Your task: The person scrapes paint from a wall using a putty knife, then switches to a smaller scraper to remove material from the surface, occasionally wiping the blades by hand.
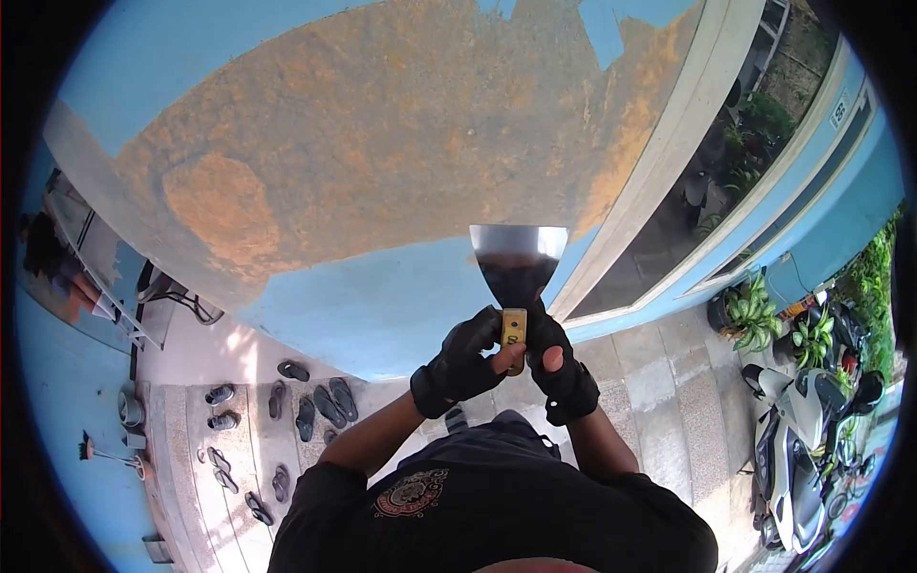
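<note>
Both my hands wear black fingerless gloves and meet around the yellow handle of a scraper [516, 260]. My left hand [466, 358] is closed on the handle's left side, its thumb lying across the lower end. On the right side, my right hand [559, 361] is closed too, with the thumb tip showing. The wide metal blade points up, its edge at or close to the wall [411, 143]; contact cannot be made out. Light blue paint borders a large bare grey and orange patch on that wall.
A framed window [697, 191] is at the right. Several sandals and shoes [330, 404] lie on the tiled floor at the lower left. Potted plants [750, 313] and a parked motorbike [793, 458] stand at the right. A person [67, 267] is partly visible at the far left.
</note>
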A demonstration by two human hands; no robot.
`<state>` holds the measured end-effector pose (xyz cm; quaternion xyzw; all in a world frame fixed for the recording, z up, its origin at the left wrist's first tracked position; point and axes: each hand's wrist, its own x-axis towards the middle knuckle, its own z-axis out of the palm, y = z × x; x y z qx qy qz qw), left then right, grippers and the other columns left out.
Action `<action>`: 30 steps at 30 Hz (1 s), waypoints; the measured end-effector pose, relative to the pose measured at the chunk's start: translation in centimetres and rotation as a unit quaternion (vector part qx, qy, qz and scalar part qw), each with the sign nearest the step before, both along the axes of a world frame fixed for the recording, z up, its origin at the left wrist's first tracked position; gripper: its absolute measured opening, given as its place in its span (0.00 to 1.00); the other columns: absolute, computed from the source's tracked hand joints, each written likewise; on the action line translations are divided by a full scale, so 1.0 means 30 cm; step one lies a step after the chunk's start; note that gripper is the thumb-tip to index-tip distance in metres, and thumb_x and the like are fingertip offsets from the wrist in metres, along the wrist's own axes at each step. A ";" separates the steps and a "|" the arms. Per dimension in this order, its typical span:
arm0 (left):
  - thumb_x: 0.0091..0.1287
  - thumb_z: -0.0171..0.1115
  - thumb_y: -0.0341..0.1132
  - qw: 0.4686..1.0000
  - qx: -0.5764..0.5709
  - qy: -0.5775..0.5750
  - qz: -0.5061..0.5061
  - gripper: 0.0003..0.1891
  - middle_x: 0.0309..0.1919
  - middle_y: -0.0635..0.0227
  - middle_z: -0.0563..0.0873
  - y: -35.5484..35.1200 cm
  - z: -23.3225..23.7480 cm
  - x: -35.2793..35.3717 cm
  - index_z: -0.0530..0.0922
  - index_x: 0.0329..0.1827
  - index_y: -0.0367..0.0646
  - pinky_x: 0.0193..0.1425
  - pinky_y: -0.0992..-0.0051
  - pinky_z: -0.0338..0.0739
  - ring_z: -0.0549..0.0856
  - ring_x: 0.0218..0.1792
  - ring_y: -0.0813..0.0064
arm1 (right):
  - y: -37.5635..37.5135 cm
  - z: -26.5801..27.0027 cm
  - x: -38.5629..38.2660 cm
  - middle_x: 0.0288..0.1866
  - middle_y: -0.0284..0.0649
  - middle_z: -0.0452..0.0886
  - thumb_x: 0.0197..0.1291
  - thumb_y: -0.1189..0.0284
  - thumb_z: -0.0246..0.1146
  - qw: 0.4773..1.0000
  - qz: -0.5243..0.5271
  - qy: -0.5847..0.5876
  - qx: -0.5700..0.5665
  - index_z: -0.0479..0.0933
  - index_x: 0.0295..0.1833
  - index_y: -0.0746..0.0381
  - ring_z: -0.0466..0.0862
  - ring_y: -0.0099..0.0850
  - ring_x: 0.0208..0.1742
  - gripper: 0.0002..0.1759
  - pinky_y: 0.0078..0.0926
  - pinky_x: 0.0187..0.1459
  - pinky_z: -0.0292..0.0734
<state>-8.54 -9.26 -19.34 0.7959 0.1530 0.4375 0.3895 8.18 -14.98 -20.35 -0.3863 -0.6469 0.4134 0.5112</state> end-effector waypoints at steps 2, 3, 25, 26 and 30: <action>0.67 0.67 0.31 0.999 0.042 -0.006 0.010 0.14 0.36 0.57 0.83 -0.029 0.009 0.017 0.78 0.51 0.31 0.36 0.70 0.82 0.87 0.32 0.62 | -0.027 0.013 -0.002 0.66 0.50 0.74 0.57 0.20 0.36 1.000 -0.015 0.017 0.010 0.50 0.79 0.69 0.78 0.38 0.64 0.66 0.33 0.62 0.72; 0.67 0.67 0.31 0.999 0.041 -0.008 0.017 0.14 0.36 0.57 0.83 -0.047 0.002 0.026 0.78 0.51 0.31 0.36 0.70 0.82 0.87 0.32 0.62 | -0.038 0.023 -0.002 0.64 0.49 0.75 0.56 0.20 0.36 0.999 -0.034 0.036 0.022 0.54 0.78 0.69 0.78 0.37 0.63 0.66 0.33 0.62 0.72; 0.63 0.65 0.26 0.982 0.166 0.060 0.074 0.08 0.32 0.62 0.89 -0.218 0.157 0.165 0.82 0.44 0.41 0.37 0.68 0.81 0.88 0.33 0.64 | -0.186 0.179 0.245 0.25 0.39 0.77 0.75 0.56 0.55 0.957 -0.137 0.255 -0.014 0.67 0.63 0.73 0.85 0.31 0.31 0.29 0.25 0.39 0.80; 0.61 0.66 0.26 0.970 0.218 0.079 0.069 0.09 0.33 0.62 0.89 -0.195 0.198 0.164 0.82 0.44 0.43 0.38 0.67 0.81 0.88 0.32 0.63 | -0.171 0.195 0.262 0.24 0.38 0.76 0.75 0.55 0.54 0.959 -0.131 0.248 -0.042 0.67 0.63 0.73 0.83 0.30 0.27 0.29 0.25 0.36 0.80; 0.58 0.68 0.29 0.931 0.359 0.056 0.027 0.13 0.37 0.65 0.88 -0.098 0.351 0.211 0.83 0.46 0.48 0.40 0.65 0.81 0.87 0.33 0.64 | -0.084 0.227 0.267 0.25 0.37 0.75 0.75 0.53 0.53 0.959 -0.110 0.255 -0.051 0.68 0.61 0.68 0.79 0.27 0.20 0.27 0.24 0.24 0.77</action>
